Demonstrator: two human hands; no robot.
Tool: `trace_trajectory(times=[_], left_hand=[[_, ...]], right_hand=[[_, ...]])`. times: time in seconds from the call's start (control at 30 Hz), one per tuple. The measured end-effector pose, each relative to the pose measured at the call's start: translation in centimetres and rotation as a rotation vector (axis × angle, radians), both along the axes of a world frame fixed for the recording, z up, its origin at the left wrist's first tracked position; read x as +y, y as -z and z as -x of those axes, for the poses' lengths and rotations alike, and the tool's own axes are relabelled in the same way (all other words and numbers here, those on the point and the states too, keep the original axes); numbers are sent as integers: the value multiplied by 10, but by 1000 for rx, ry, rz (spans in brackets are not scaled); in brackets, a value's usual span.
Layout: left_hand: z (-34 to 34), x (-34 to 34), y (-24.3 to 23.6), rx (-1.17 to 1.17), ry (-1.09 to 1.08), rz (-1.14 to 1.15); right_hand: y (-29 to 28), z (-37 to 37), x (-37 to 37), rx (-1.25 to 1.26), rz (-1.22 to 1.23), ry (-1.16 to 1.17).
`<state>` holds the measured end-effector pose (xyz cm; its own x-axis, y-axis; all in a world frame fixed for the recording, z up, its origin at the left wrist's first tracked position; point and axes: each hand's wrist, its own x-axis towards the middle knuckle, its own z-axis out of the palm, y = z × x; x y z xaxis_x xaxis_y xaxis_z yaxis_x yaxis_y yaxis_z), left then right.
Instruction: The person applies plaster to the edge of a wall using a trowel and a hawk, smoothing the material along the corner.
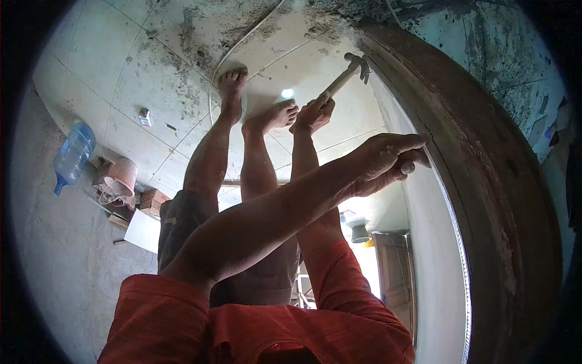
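Note:
My left arm reaches across my body to the right. My left hand [388, 162] is closed, its thumb and fingertips pinched together against the edge of a brown wooden frame [485, 176]. Whatever those fingers hold is too small or hidden to tell. Below them a thin, pale perforated strip [459, 242] runs along the line between the frame and the pale wall. In my right hand [314, 116] is a claw hammer [343, 79], gripped by its light handle. Its head is raised beyond my feet, close to the frame's far end and apart from my left hand.
Stained pale tiles [145, 85] cover the floor, and a white cable [233, 51] crosses them near my bare feet [270, 118]. At the left lie a blue water bottle [75, 153], a pinkish bucket [122, 176] and a small box [145, 117]. A wooden door [393, 267] stands behind me.

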<state>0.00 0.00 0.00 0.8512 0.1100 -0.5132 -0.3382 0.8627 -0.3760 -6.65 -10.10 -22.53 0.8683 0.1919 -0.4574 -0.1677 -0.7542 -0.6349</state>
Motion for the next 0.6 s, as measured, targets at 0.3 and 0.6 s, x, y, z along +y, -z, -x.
trace_trajectory(times=[0.3,0.6], left_hand=[[12,11,0,33,54,-45],[10,3,8,-28,-44,69]], right_hand=[[-1,19,8,23,-33,44],[-12,5,2,46,37,-7]])
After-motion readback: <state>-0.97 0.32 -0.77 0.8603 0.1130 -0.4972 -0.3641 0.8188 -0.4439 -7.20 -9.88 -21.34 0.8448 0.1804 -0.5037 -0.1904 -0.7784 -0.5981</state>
